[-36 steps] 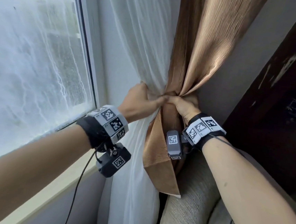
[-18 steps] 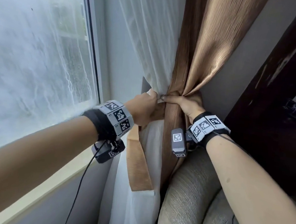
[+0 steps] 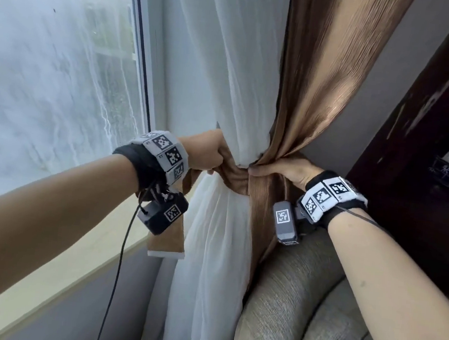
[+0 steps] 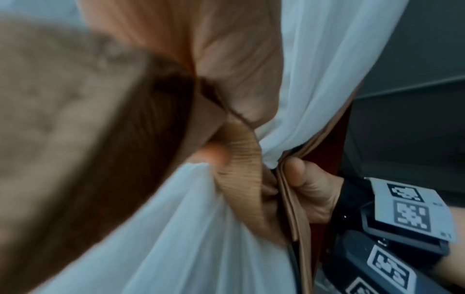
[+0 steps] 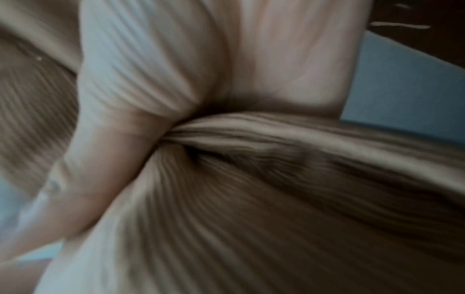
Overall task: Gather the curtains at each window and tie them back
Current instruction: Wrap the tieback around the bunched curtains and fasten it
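A sheer white curtain [image 3: 231, 88] and a shiny brown curtain [image 3: 320, 77] hang bunched together beside the window. A brown tie-back band [image 3: 233, 177] wraps across the front of the bundle. My left hand [image 3: 205, 154] grips the band's left part, and the loose end [image 3: 169, 235] hangs below my wrist. My right hand [image 3: 281, 169] holds the brown curtain and band at the pinch point, thumb on the front. The left wrist view shows the band [image 4: 241, 165] folded over the white cloth [image 4: 206, 228], with my right hand [image 4: 307, 187] behind it. The right wrist view is blurred brown folds [image 5: 251, 179].
The window pane [image 3: 51, 76] and its pale sill [image 3: 51, 276] lie to the left. A grey-green upholstered armchair [image 3: 301, 300] presses against the curtains at lower right. A dark wooden cabinet [image 3: 424, 161] stands on the right, with grey wall [image 3: 377, 83] behind the curtains.
My left hand has pulled the band leftwards across the white curtain, so the band now wraps the bundle's front. The loose end swung left. My right hand stayed at the pinch point.
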Tool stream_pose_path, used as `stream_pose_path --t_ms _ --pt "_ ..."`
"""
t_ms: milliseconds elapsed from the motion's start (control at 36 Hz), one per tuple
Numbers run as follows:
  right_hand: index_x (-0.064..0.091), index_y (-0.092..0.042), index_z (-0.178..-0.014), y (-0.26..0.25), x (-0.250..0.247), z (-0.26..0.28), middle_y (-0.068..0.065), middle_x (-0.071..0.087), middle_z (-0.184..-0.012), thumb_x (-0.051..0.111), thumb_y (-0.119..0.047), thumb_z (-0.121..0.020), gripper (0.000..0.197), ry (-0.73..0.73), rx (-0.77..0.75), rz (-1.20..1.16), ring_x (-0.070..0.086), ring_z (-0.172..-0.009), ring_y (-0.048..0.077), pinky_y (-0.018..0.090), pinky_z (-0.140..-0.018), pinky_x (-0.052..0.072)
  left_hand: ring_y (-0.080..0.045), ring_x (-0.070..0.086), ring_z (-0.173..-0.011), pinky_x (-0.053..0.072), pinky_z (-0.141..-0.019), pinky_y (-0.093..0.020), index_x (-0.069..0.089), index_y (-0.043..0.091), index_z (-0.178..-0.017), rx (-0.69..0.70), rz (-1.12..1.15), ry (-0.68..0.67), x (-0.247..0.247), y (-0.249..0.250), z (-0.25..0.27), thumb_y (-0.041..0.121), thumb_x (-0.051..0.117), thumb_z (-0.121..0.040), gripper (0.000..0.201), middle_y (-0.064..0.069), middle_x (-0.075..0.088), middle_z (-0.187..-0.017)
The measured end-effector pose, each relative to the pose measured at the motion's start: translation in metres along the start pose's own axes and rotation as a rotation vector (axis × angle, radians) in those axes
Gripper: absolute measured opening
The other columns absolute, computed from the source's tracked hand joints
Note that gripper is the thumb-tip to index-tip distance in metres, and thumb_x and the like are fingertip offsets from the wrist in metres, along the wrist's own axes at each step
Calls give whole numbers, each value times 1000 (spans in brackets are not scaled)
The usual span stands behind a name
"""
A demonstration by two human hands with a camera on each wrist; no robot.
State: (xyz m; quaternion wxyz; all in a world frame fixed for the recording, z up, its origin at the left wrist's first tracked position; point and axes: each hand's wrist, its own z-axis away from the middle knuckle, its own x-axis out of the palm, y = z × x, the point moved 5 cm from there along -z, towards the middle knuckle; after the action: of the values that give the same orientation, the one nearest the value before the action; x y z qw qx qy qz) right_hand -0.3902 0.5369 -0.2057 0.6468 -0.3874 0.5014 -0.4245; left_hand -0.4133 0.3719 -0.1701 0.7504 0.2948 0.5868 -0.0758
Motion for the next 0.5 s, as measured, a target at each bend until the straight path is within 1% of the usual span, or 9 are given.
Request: stream_pose_path --t_ms 56,111,167,222,306,333,389,444,500 --pt "69 -15 -102 -4 3 2 -4 71 -104 89 -25 -51 56 9 -27 72 64 -102 10 23 -97 45 -11 48 -54 35 -35 -4 52 11 -61 -41 22 24 5 1 -9 -3 39 -94 38 4 53 -54" --pt "69 -18 -97 -1 8 2 -2 71 -104 90 -20 -57 45 -36 -2 133 64 -104 13 27 -100 45 -9 42 -52 34 -35 -3 44 11 -59 -49 47 46 7 5 -15 5 41 -100 42 2 50 -48" --pt "71 -16 -93 5 7 -2 3 72 -105 89 -24 -49 48 14 20 177 65 -106 20 36 -103 46 -9 41 -49 37 -40 -3 41 11 -59 -28 120 57 7 12 -19 3 38 -102 44 -1 47 -57" --pt "73 -14 -93 10 -1 -6 5 73 -104 82 -34 -33 64 137 -3 191 67 -101 23 41 -100 50 -10 45 -46 39 -45 -5 40 13 -58 -23 153 82 5 14 -18 -2 36 -101 46 0 43 -61" --pt "74 -13 -95 14 -9 -7 4 73 -102 76 -39 -27 73 225 -15 156 68 -98 21 40 -96 53 -16 53 -64 41 -51 -14 47 13 -63 -26 131 92 4 8 -19 -6 39 -94 37 3 51 -64" --pt "73 -13 -95 15 -11 -6 4 73 -102 75 -38 -27 73 236 -10 144 68 -98 21 39 -95 53 -20 56 -72 43 -60 -21 50 13 -66 -14 135 94 3 6 -21 -7 40 -90 33 4 54 -66" --pt "73 -12 -91 13 -14 -3 5 74 -97 75 -35 -29 67 256 -12 129 69 -94 21 36 -90 55 -23 59 -86 41 -71 -27 62 8 -81 1 139 92 0 4 -19 -8 40 -86 28 4 61 -79" --pt "72 -11 -81 13 -17 -1 2 74 -80 75 -23 -37 46 293 -19 110 70 -83 20 35 -82 57 -18 53 -95 41 -77 -24 65 1 -113 6 129 105 -4 3 -16 -8 40 -89 36 1 59 -102" --pt "71 -12 -71 15 -19 0 -2 72 -64 72 -15 -48 23 319 -17 94 68 -72 20 38 -79 58 -20 56 -100 43 -80 -25 62 1 -125 5 115 106 -8 0 -15 -7 41 -90 42 -5 63 -116"
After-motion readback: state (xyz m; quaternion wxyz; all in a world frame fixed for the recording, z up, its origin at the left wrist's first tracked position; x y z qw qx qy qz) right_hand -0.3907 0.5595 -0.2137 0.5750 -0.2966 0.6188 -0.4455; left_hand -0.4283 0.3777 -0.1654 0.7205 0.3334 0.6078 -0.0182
